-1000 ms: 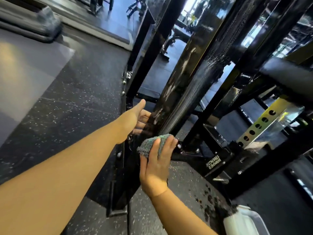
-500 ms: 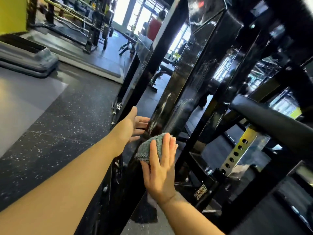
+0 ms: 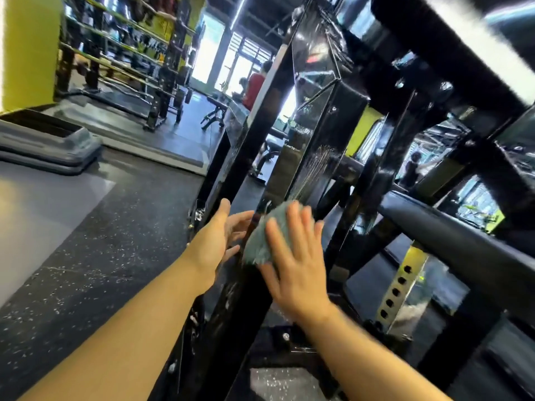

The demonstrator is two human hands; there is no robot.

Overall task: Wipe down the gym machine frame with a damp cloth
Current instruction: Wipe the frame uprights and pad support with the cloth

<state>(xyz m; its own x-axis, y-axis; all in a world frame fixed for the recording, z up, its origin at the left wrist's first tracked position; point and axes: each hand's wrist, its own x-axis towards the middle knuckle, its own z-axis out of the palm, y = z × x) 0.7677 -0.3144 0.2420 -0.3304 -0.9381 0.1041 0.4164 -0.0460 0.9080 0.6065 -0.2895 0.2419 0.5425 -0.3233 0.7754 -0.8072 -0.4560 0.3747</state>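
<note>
1. The step in hand looks like the wiping stroke itself: the grey-green cloth [image 3: 262, 238] is pressed flat on the front face of the slanted black frame post [image 3: 304, 157], about halfway along its visible length
2. The right hand [image 3: 292, 264] lies over the cloth with its fingers [image 3: 292, 218] straight and slightly spread; it pushes with palm and fingers rather than gripping, and motion blur softens its outline
3. The left hand [image 3: 217, 241] is at the left edge of the post, level with the cloth, its fingers loosely extended towards the metal and holding nothing; whether the fingertips actually touch the post cannot be told
4. Fine streaks show on the post face just above the cloth, and the long glossy stretch higher up the post has yet to pass under the cloth at this moment
5. Judged from this, the next move calls for sliding the cloth along the post with even pressure, keeping it flat so no edge folds under, then turning to the post's side faces
6. To the right of the post sit a black padded roller [image 3: 448, 227] and a yellow perforated adjustment bar [image 3: 402, 287], parts of the same machine that probably need wiping too
7. To the left of the post lies speckled rubber flooring [image 3: 101, 256]
</note>
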